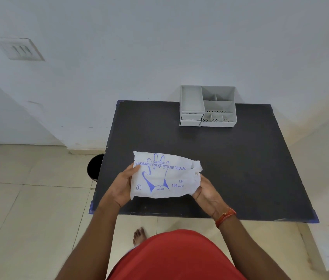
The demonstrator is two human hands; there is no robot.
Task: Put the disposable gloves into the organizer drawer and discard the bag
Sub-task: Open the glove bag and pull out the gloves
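A white bag of disposable gloves [164, 176], printed with a blue hand outline, is held above the near part of the black table [240, 158]. My left hand [121, 184] grips its left edge and my right hand [205, 191] grips its torn right end. The grey organizer [208, 107] stands at the table's far edge against the wall, with two small drawers [191, 119] at its lower left, both closed, and several open compartments.
A black round bin [95, 167] sits on the tiled floor just left of the table, partly hidden by its edge. A white wall runs behind the table. My bare foot [139, 235] shows below the table's near edge.
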